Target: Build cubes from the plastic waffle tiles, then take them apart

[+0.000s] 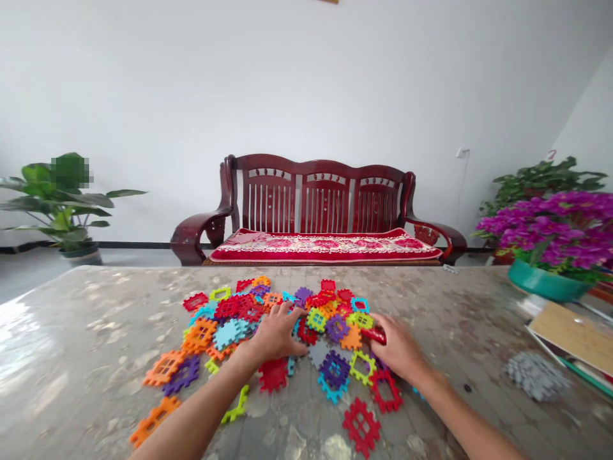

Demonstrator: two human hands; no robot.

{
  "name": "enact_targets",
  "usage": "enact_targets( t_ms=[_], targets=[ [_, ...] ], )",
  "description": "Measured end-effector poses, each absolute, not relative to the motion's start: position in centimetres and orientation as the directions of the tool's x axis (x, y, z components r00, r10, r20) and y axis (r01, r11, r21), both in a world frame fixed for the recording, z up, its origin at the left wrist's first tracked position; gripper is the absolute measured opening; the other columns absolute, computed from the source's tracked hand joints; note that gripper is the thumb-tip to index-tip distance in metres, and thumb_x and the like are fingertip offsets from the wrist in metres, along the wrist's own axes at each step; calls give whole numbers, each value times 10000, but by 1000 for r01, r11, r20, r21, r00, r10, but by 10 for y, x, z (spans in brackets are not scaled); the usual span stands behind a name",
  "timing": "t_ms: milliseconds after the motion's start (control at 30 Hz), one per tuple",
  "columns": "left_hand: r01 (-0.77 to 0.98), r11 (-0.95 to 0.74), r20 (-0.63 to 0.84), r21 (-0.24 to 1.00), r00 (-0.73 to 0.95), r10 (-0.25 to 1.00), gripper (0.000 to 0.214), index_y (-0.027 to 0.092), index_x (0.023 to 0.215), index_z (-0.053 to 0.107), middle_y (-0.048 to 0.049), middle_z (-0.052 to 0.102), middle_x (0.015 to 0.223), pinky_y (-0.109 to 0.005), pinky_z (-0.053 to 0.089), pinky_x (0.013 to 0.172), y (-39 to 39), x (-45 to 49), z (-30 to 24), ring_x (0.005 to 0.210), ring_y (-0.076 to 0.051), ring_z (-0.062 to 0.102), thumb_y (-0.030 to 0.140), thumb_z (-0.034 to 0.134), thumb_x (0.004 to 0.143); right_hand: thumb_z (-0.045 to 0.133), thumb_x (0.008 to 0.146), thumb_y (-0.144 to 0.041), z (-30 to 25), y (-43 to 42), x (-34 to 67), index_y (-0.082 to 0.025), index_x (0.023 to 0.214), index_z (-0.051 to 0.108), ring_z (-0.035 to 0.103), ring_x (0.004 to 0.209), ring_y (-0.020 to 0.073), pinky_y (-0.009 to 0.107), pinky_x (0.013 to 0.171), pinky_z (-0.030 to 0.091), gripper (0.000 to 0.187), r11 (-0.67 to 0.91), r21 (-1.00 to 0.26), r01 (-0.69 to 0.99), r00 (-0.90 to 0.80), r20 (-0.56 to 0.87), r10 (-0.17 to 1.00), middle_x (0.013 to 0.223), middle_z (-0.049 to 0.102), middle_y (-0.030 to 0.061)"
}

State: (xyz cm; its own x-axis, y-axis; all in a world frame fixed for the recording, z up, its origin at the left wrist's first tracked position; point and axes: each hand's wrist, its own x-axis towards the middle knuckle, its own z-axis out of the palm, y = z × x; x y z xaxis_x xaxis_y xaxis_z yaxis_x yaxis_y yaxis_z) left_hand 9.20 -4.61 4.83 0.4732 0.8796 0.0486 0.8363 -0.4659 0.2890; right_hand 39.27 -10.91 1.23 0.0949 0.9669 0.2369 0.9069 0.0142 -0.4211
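Several flat, toothed plastic building tiles in red, orange, blue, purple, yellow-green lie spread over a marbled table. My left hand rests palm down on the pile with its fingers spread, fingertips reaching a purple tile. My right hand sits at the pile's right side, its fingers curled round a red tile. A red window-shaped tile lies nearest me.
A grey tile cluster lies on the table's right, beside a book and a teal pot of purple flowers. A dark wooden bench with red cushion stands behind the table. A leafy plant stands left.
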Motion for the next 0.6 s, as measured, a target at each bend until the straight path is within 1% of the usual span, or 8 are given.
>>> enact_targets(
  t_ms=[133,233,333,400,433,500,533,600],
  targets=[
    [843,-433,88,319,429,899,516,285,1131,608,-80,555,1233,-420,455,962,-46,97,48,1185,-306,515,355,702,628,541,663,-187,11,-97,390,-267,1033,680,640,873,218,299,756,452,403,-25,-480,877,143,210,967,958,721,24],
    [821,-428,114,379,417,902,463,254,1089,592,-66,575,1156,-355,472,915,-46,101,47,1106,-268,567,283,666,632,527,619,-187,16,-91,386,-252,866,702,646,773,213,282,664,436,309,-49,-600,799,197,184,963,825,724,8],
    [779,-441,167,446,412,896,394,235,1031,588,-41,592,1093,-300,476,872,-45,103,45,1003,-215,609,182,602,640,515,595,-209,25,-85,378,-226,852,690,584,520,184,265,510,382,312,-136,-771,622,274,51,961,535,621,-29],
    [746,-451,223,489,393,892,369,229,1001,593,-31,603,1056,-288,473,868,-44,104,44,962,-193,613,143,578,643,525,592,-232,33,-81,371,-217,869,678,515,411,163,256,450,347,316,-161,-842,515,270,-18,963,432,532,-63],
    [725,-456,256,516,378,890,353,223,990,596,-30,611,1038,-289,472,873,-43,105,44,957,-190,609,137,576,648,540,592,-246,38,-78,367,-214,852,672,499,395,155,253,440,344,293,-145,-867,477,248,-26,968,424,519,-69],
    [669,-462,312,583,340,887,306,212,966,603,-28,633,1002,-298,473,884,-41,106,47,957,-189,604,140,575,670,589,602,-290,48,-73,358,-208,812,663,521,439,151,255,464,379,238,-67,-913,403,193,13,981,480,564,-54],
    [635,-461,330,620,323,887,282,208,963,607,-26,646,988,-304,475,889,-40,106,50,958,-189,603,150,573,689,621,611,-322,52,-70,353,-204,819,664,557,499,160,263,503,416,244,-11,-932,363,163,52,985,547,612,-36],
    [557,-463,351,689,303,886,253,206,981,618,-19,671,982,-312,478,900,-39,104,57,964,-187,608,181,566,735,682,627,-395,59,-64,345,-196,900,672,630,678,194,295,637,488,338,93,-952,293,109,130,985,748,703,14]
  ],
)
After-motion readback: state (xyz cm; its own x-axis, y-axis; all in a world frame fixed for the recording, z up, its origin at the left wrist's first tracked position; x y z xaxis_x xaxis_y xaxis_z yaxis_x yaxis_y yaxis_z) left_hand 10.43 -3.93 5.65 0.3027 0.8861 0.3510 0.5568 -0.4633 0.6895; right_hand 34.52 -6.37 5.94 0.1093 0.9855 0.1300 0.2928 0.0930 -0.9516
